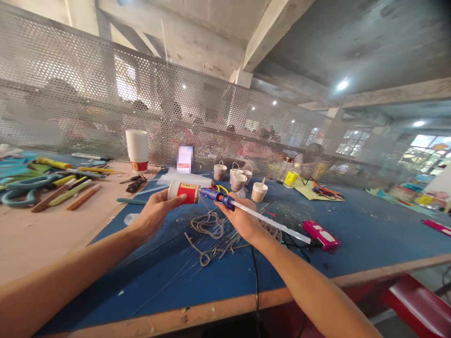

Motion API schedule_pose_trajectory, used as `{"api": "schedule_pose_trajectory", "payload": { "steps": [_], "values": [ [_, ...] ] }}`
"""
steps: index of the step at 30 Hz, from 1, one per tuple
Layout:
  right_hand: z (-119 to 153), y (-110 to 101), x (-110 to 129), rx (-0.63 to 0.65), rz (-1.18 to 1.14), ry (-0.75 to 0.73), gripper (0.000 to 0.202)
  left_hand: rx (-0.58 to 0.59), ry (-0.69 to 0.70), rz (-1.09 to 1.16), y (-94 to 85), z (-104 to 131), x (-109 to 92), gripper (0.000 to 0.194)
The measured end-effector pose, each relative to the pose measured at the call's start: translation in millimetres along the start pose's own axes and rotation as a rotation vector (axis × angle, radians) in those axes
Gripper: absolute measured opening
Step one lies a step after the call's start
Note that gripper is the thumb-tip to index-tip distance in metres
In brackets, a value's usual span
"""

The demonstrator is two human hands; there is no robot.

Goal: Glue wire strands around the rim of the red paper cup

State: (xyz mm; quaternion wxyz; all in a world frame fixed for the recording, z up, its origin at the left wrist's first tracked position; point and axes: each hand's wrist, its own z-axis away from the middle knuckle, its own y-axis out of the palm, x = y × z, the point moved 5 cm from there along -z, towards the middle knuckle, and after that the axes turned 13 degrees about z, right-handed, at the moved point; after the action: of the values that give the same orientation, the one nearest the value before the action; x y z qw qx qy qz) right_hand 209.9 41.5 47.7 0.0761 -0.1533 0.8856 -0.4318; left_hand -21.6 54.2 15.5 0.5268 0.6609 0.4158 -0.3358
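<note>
My left hand (157,210) is closed around a red and white paper cup (188,192), tipped on its side with its base toward the right. In my right hand (241,217) is a blue glue gun (218,196), its nozzle at the base end of the cup; I cannot tell if it touches. A long clear glue stick (278,224) sticks out of the gun's back. Below both hands lie grey cord (210,225) and thin wires (186,267) on the blue mat.
Several small bucket-like cups (238,180) stand behind my right hand. A stack of paper cups (137,148) is at the back left. Scissors (26,190) and clay-coloured sticks lie left. A pink box (321,234) sits right. A perforated metal screen (158,103) closes off the back.
</note>
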Motion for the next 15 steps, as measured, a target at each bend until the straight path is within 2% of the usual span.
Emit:
{"api": "schedule_pose_trajectory", "payload": {
  "steps": [15],
  "values": [
    [-1.4, 2.0, -3.6, -0.032, 0.031, 0.007, 0.03, 0.04, 0.001, -0.02, -1.1, -0.7, 2.1, 0.03]
  ]
}}
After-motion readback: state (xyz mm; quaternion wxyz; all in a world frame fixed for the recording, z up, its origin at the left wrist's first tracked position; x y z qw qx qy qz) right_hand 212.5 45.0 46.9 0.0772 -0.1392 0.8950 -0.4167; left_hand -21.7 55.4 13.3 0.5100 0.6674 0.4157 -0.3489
